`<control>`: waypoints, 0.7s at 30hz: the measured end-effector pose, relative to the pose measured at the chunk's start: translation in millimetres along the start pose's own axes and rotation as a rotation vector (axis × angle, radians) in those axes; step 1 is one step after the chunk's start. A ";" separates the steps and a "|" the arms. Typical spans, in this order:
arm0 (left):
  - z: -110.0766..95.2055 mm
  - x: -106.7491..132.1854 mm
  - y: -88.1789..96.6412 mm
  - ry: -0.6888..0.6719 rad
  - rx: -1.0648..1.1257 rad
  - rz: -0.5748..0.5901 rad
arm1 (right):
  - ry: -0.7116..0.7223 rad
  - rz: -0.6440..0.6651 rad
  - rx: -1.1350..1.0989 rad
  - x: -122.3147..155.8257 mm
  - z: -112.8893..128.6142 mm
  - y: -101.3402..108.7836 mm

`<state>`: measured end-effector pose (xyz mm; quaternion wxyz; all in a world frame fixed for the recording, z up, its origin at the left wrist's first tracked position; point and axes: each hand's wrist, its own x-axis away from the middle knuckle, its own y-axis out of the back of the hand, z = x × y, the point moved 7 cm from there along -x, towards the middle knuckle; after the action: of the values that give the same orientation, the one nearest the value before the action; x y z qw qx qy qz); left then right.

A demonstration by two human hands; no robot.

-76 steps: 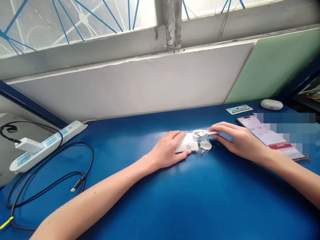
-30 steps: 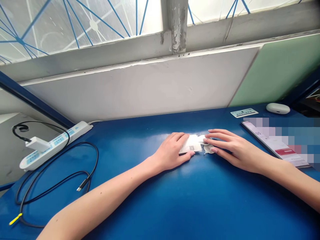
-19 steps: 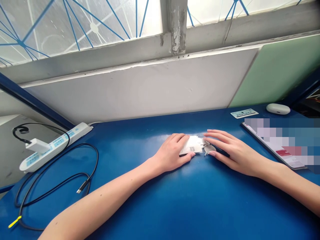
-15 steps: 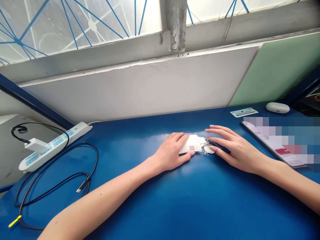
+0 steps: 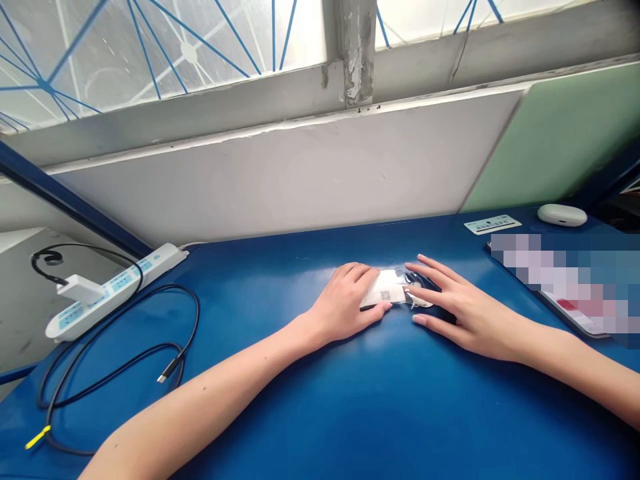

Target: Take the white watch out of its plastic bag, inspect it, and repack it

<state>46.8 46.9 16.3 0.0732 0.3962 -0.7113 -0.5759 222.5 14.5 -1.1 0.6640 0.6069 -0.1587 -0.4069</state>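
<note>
Toward one o'clock on the tabletop (image 5: 360, 407), your left grip (image 5: 343, 300) clasps a white packet (image 5: 383, 288), presumably steadying it, your right grip (image 5: 463, 310) splayed at its three o'clock.

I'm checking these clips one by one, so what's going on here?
A person's left hand holds a white packet against a blue table. The right hand is open, its fingers spread around a small white piece at the packet's right end; whether they touch it isn't clear. A phone lies to the right, a power strip to the left.
</note>
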 end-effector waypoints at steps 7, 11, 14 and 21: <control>1.5 0.5 -2.6 -0.002 0.015 0.025 | -0.042 -0.014 0.032 -0.2 -2.4 -1.8; -5.3 0.9 -6.0 -0.046 -0.051 0.118 | -0.018 0.018 -0.010 1.0 3.4 -3.8; -9.1 1.7 -9.2 -0.059 -0.097 0.197 | 0.002 0.034 -0.032 2.9 6.1 -4.7; -6.8 3.7 -12.8 -0.012 -0.051 0.257 | -0.063 0.036 -0.019 3.3 1.0 -9.1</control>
<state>54.3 39.0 6.0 0.1521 0.2965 -0.7417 -0.5821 220.7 12.0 -10.3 0.6718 0.5843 -0.1864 -0.4154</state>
